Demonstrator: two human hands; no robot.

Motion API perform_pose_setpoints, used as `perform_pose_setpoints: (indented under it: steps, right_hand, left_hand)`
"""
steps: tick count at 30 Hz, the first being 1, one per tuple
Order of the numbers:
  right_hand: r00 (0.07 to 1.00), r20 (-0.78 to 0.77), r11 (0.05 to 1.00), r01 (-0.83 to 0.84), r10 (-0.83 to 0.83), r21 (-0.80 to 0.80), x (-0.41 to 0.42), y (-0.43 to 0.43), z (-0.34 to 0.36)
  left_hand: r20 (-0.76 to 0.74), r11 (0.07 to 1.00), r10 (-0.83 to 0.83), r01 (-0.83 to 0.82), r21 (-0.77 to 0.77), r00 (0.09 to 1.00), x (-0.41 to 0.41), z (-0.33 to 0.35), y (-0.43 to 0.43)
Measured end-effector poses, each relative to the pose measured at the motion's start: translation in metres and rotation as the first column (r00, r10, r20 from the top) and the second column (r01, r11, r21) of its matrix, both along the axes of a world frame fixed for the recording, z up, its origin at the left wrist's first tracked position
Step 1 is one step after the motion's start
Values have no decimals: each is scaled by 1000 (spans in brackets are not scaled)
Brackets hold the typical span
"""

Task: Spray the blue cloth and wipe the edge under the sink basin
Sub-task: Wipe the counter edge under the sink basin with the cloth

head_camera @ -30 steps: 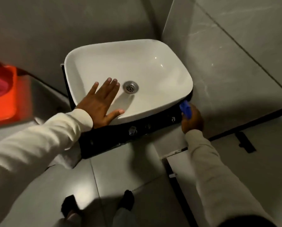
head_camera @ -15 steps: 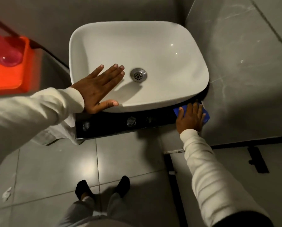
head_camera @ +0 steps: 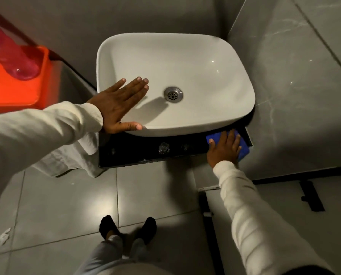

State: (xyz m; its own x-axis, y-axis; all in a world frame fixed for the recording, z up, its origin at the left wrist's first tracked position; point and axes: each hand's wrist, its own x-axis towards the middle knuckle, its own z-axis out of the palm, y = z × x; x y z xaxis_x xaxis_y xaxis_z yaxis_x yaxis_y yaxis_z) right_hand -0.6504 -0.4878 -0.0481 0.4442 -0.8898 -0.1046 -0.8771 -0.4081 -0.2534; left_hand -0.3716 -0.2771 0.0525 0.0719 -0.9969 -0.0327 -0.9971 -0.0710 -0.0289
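— Head view: where is the white sink basin (head_camera: pixel 195 76)?
— On the black counter (head_camera: pixel 146 153). The left hand (head_camera: pixel 118 108) lies flat, fingers spread, on its front-left rim.
— The blue cloth (head_camera: pixel 243 149)?
— At the counter's front-right corner, pressed under the flat right hand (head_camera: pixel 224 148).

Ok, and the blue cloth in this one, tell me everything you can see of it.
The blue cloth looks like a soft, folded pad of bright blue fabric. It lies flat on the black counter at its right end, just under the front right corner of the white basin. The right hand presses on it, palm down with fingers spread, covering most of it; only its edges show.
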Motion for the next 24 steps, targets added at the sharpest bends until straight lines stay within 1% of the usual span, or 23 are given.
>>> perform_pose_setpoints:
  steps: [4, 8, 9, 11, 13, 15, 18, 22, 23, 24]
  right_hand:
    - [994, 33, 995, -100, 100, 3, 2, 39, -6]
    - [980, -56, 982, -190, 189, -16, -1, 14, -7]
    - [982, -64, 984, -179, 178, -15, -2, 7, -6]
    - [994, -47, 995, -99, 98, -10, 4, 8, -5]
    - [1000, 8, 1000, 0, 0, 3, 16, 29, -4]
    - [998, 58, 1000, 14, -15, 15, 28, 64, -7]
    - [992, 83, 996, -92, 92, 3, 40, 105, -11]
    - [961, 61, 962, -269, 271, -38, 18, 85, -14]
    - [956, 59, 958, -284, 287, -47, 14, 80, -14]
    - [964, 65, 966, -254, 258, -55, 15, 79, -14]
  left_hand:
    - [-1, 1000, -13, 13, 9, 1000, 6, -1, -3]
    - [21, 1000, 17, -17, 16, 1000, 9, 1, -4]
    - [20, 1000, 21, -21, 15, 1000, 8, 0, -5]
    - [17, 1000, 25, -25, 11, 1000, 7, 1, -4]
    - [8, 1000, 27, -27, 10, 1000, 7, 1, -4]
    - [2, 1000, 22, -22, 5, 1000, 8, 0, -4]
    - [8, 1000, -3, 3, -4, 1000, 9, 0, -4]
    - [1, 999, -32, 32, 4, 999, 10, -1, -4]
    - [-3, 999, -41, 41, 6, 999, 13, 0, -5]
    - [-6, 999, -52, 52, 3, 999, 14, 0, -5]
